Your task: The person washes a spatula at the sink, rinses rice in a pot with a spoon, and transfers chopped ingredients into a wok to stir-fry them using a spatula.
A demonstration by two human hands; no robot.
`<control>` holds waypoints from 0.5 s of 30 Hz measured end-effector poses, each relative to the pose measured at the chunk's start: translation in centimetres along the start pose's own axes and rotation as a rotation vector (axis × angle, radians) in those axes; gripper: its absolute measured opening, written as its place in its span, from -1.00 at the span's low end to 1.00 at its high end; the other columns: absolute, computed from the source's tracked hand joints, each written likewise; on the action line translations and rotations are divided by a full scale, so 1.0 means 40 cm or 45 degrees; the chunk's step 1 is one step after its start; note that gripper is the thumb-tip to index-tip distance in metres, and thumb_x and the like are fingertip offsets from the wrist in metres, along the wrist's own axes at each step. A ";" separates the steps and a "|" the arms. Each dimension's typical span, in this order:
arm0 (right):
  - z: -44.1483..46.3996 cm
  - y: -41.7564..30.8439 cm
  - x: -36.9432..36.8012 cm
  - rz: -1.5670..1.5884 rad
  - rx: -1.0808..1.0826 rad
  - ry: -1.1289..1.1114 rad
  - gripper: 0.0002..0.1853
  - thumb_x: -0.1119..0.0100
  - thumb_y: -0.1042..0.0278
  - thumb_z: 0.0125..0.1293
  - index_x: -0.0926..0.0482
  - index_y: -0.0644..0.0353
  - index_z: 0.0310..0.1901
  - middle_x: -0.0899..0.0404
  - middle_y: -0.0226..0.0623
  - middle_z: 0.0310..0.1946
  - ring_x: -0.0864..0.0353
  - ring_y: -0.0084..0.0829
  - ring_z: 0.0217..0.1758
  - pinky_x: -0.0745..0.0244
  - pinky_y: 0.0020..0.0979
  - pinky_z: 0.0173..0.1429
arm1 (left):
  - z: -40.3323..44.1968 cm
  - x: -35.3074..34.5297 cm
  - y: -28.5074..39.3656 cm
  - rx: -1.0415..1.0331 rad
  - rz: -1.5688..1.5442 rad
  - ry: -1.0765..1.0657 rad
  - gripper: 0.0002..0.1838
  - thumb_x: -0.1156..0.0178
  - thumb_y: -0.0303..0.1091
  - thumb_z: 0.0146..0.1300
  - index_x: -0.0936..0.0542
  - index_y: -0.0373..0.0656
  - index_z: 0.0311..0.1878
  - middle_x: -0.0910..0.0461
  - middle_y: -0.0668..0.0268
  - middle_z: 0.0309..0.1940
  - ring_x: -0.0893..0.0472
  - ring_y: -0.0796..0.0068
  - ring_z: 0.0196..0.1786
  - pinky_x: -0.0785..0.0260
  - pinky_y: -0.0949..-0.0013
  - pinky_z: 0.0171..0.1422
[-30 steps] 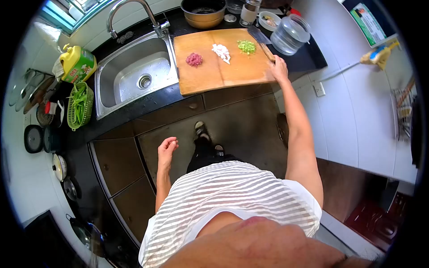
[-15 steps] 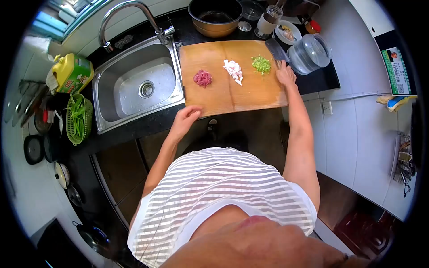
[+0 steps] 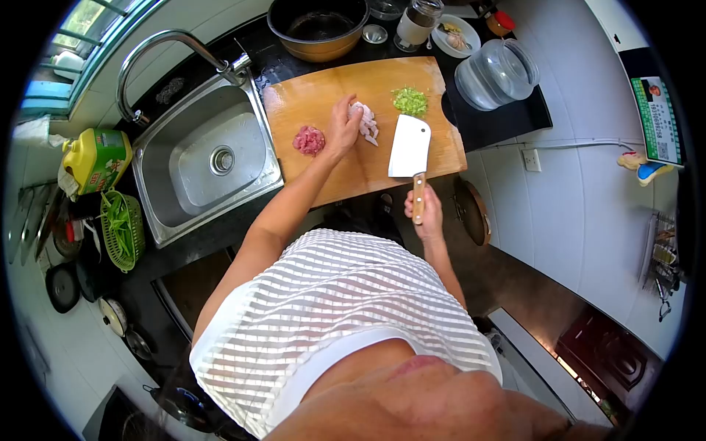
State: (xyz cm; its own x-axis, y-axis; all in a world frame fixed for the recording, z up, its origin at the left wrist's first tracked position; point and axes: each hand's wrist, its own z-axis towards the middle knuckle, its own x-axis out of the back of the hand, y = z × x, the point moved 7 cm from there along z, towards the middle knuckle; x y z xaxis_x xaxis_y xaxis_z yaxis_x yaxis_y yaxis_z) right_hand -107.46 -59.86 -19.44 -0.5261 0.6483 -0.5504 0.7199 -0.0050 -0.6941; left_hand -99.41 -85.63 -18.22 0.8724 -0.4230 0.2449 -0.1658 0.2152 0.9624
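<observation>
My right hand (image 3: 429, 213) grips the wooden handle of a cleaver (image 3: 409, 147), whose broad blade lies over the right part of the cutting board (image 3: 323, 184). My left hand (image 3: 341, 131) reaches over the board, fingers apart, beside a pile of chopped white pieces (image 3: 367, 126); its fingertips touch or nearly touch them. Left of that hand sits a small heap of chopped red meat (image 3: 309, 140). Chopped green pieces (image 3: 410, 101) are heaped beyond the cleaver's blade.
A steel sink (image 3: 165, 202) with a tap adjoins the board's left side. Behind stand a dark pot (image 3: 316, 49), a glass jar (image 3: 417, 28) and a bowl (image 3: 454, 38). A large clear jar (image 3: 496, 77) is at right. A green basket (image 3: 123, 246) of green vegetables stands left.
My right hand has lifted the cleaver from the board's right edge and brought it in front, blade over the board. My left hand has moved from the board's near edge to the white pieces.
</observation>
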 end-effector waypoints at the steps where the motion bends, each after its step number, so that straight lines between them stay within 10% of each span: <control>1: 0.001 0.020 -0.002 0.068 -0.016 0.006 -0.69 0.22 0.19 0.31 -0.31 0.21 -0.04 -0.39 -0.31 -0.47 -0.36 -0.54 -0.56 -0.29 -0.57 -0.58 | 0.003 -0.006 -0.009 0.002 0.000 -0.005 -0.60 -0.04 -0.32 0.15 -0.33 -0.29 0.04 -0.28 0.02 0.04 -0.27 0.15 0.12 -0.13 0.27 0.17; 15: 0.084 0.087 -0.112 -0.096 -0.049 -0.014 -0.73 0.27 0.21 0.35 -0.33 0.24 -0.16 -0.40 -0.32 -0.49 -0.40 -0.59 -0.57 -0.38 -0.59 -0.59 | -0.022 -0.037 0.040 -0.440 0.573 -0.083 -0.33 -0.28 -0.11 -0.12 -0.31 -0.25 0.05 -0.25 -0.04 0.04 -0.15 -0.11 0.17 0.00 0.05 0.24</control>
State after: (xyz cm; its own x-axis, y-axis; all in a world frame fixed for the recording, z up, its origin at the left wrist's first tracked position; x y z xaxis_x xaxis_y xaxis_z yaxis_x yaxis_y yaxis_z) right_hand -104.12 -65.32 -20.95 -0.5843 0.6374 -0.5023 0.6947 0.0729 -0.7156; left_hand -100.58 -83.89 -17.14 0.7188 -0.2739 0.6390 -0.3449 0.6575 0.6699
